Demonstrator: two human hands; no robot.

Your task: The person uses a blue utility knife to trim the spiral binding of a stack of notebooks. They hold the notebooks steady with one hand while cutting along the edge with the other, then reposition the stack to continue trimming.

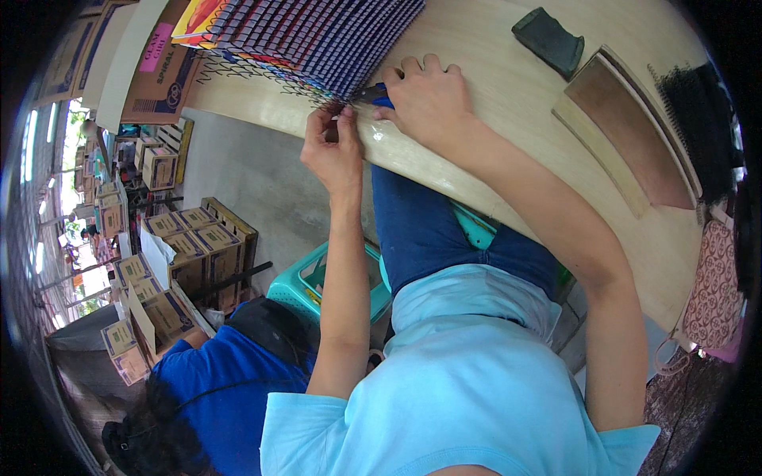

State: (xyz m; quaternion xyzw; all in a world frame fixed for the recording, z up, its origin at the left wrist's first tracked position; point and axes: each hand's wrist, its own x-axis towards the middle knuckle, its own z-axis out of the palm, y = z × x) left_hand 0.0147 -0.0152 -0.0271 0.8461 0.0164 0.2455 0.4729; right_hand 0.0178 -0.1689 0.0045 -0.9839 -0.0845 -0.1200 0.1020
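A stack of spiral-bound notebooks (317,40) lies at the far edge of the table, rows of dark coils facing up. Loose wire coil ends (262,79) stick out along its near left side. My left hand (333,147) is closed in a pinch at the stack's near corner, thumb and fingertips on the spiral wire there. Blue-handled pliers (381,97) sit in my right hand (432,99), their dark jaws pointing left at that same corner. The palm partly hides the handles, and the exact bite of the jaws is too small to make out.
On the table's right lie a dark block (548,41), curved brown boards (627,127) and a bundle of black coils (694,127). An open carton (163,79) stands far left. Left of me are a teal plastic stool (298,289), stacked cartons (202,246) and a person in blue (230,373).
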